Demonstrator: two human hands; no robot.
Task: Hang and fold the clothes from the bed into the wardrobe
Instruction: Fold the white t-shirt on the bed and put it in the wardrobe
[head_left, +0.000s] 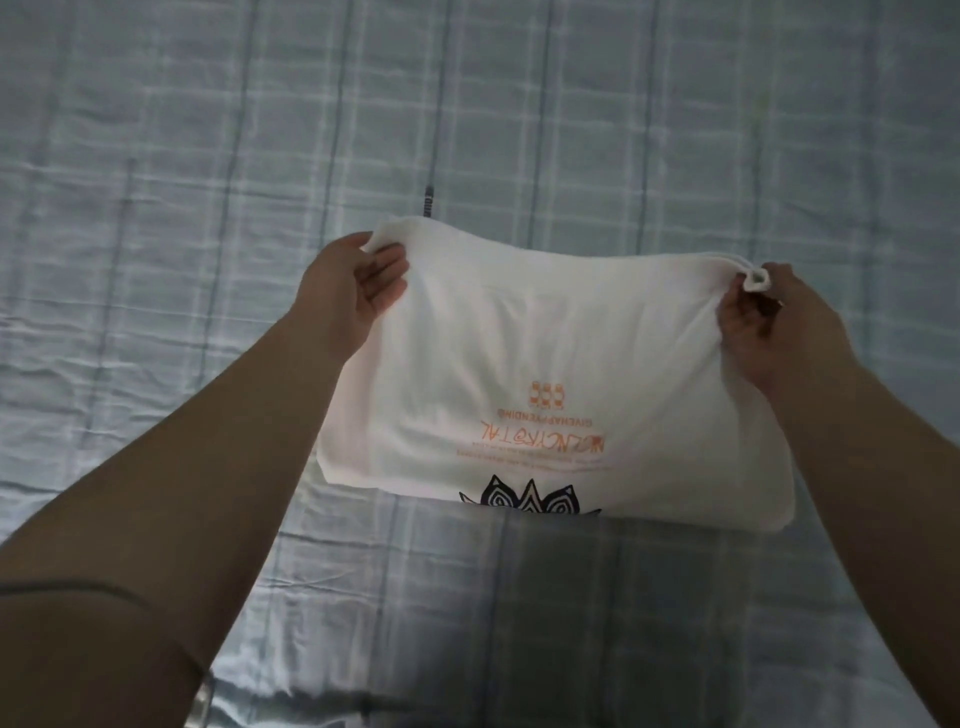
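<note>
A folded white T-shirt (545, 364) with orange lettering and a black pointed pattern hangs above the bed, held up by its far edge. My left hand (348, 291) grips the shirt's far left corner, thumb on top and fingers underneath. My right hand (774, 322) pinches the bunched far right corner. The near folded edge rests on or just above the bed; I cannot tell which.
A pale blue checked bedsheet (208, 208) with slight wrinkles fills the whole view. A small dark object (428, 200) pokes out just beyond the shirt's far edge. No wardrobe or other clothes are in sight.
</note>
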